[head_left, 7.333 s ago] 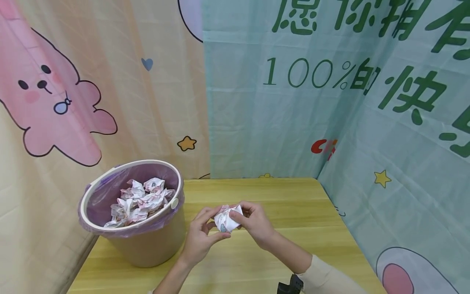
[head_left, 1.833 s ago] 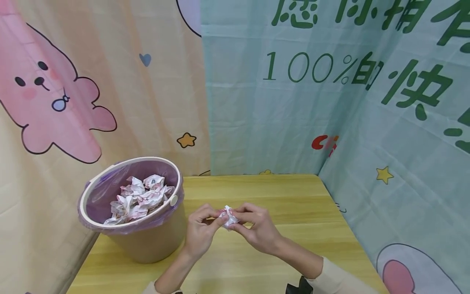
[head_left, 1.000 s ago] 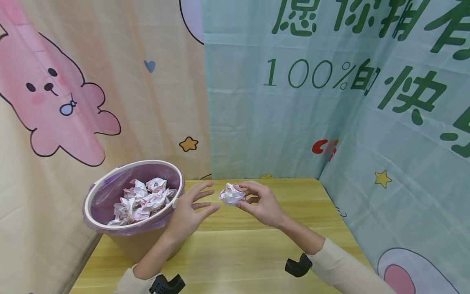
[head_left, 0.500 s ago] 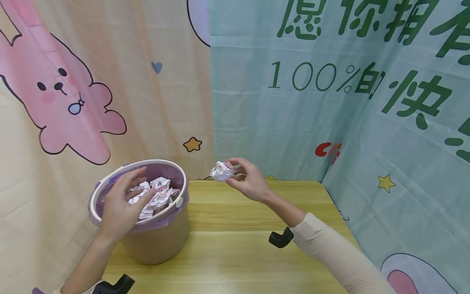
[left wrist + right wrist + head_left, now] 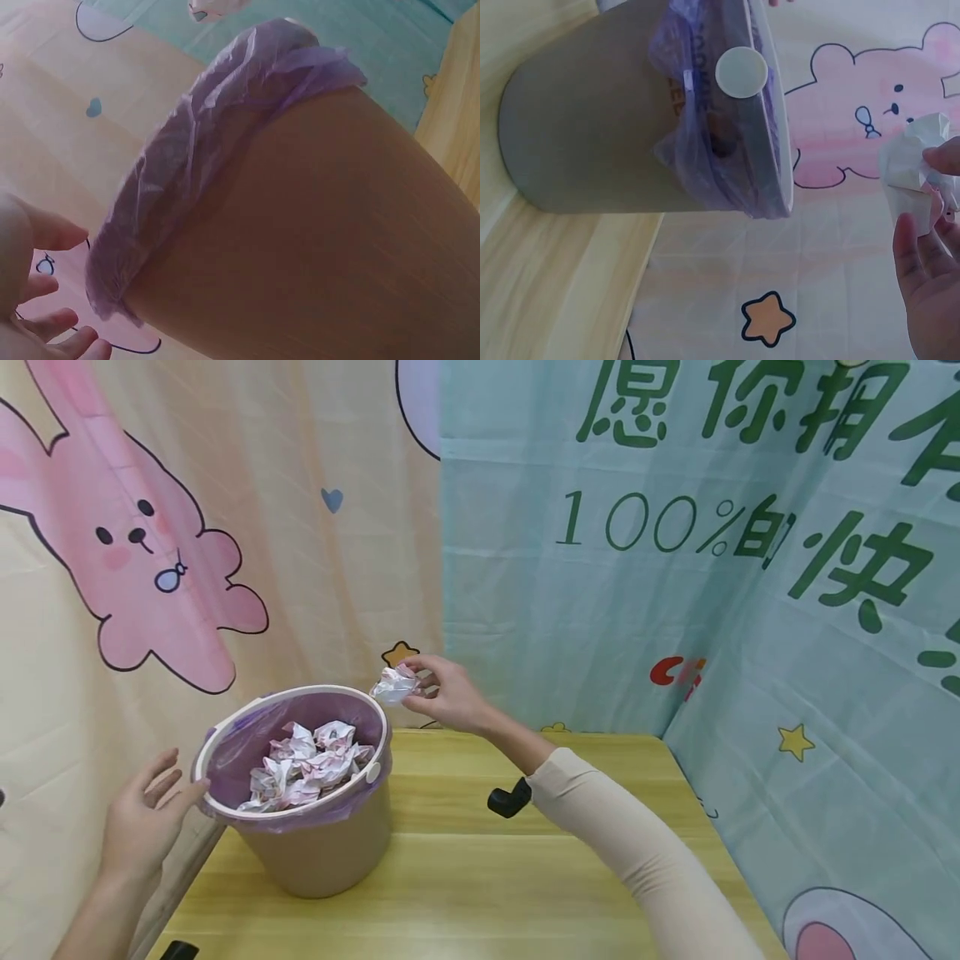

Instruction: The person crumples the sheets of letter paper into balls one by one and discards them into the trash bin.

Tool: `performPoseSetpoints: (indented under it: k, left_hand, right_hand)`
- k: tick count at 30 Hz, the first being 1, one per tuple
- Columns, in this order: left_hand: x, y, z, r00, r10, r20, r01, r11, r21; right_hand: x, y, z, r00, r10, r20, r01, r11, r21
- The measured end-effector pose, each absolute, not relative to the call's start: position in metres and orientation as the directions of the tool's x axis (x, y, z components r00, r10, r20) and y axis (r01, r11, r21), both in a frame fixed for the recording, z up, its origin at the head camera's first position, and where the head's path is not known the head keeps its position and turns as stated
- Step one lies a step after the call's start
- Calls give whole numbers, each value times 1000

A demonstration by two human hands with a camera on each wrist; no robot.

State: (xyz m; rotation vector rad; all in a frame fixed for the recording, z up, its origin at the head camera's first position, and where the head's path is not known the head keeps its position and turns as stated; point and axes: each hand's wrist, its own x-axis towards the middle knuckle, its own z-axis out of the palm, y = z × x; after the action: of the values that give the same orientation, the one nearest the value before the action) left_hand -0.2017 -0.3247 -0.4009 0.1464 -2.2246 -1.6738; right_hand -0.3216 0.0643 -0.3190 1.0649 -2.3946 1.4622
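A crumpled paper ball (image 5: 393, 685), white with pink print, is pinched between the thumb and fingers of my right hand (image 5: 452, 695). That hand hovers by the back right rim of a beige trash can (image 5: 318, 858). In the right wrist view the crumpled paper (image 5: 911, 169) shows at the right edge, beyond the can's mouth. My left hand (image 5: 142, 822) is at the can's left side, fingers loosely spread and holding nothing. Its thumb tip looks close to the rim; whether it touches I cannot tell. Several crumpled papers (image 5: 303, 768) lie inside the can.
The trash can stands on the left of a wooden table (image 5: 510, 893). A purple bag (image 5: 172, 161) lines it and folds over the rim. Printed curtains (image 5: 517, 635) hang behind the table and along its sides. A black wrist camera (image 5: 510, 798) sits under the right forearm.
Both hands worked the paper into a tighter ball. Then my left hand let go and moved left past the can, while my right hand carried the ball up and left to the rim.
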Motion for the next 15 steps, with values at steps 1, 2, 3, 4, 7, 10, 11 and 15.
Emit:
performPoseSetpoints:
  k: [1, 2, 3, 4, 7, 10, 11, 15]
  left_hand:
    - [-203, -328, -405, -944, -273, 183, 122, 228, 966]
    - [-205, -330, -409, -955, -255, 153, 118, 149, 982]
    - [-206, -331, -412, -962, -235, 138, 123, 79, 989]
    - [-207, -332, -415, -968, -210, 139, 138, 18, 990]
    - [-211, -334, -423, -973, -135, 185, 209, -189, 960]
    - [-213, -335, -427, -966, -102, 236, 256, -304, 917]
    - [-213, -336, -428, -965, -99, 244, 263, -323, 909]
    - [-212, -337, -431, -964, -105, 243, 264, -316, 911]
  right_hand:
    - [-323, 59, -318, -736, -502, 454, -634, 275, -723]
    - [-325, 54, -317, -730, -512, 453, -639, 275, -719]
    - [-326, 48, -316, -724, -522, 451, -642, 270, -718]
    - [-328, 43, -315, -717, -534, 447, -645, 266, -717]
    - [-331, 27, -313, -704, -567, 429, -653, 276, -706]
    - [-336, 11, -314, -701, -592, 397, -659, 325, -679]
    - [-337, 6, -315, -700, -600, 388, -664, 346, -662]
    - [-342, -13, -321, -679, -647, 347, -697, 419, -582]
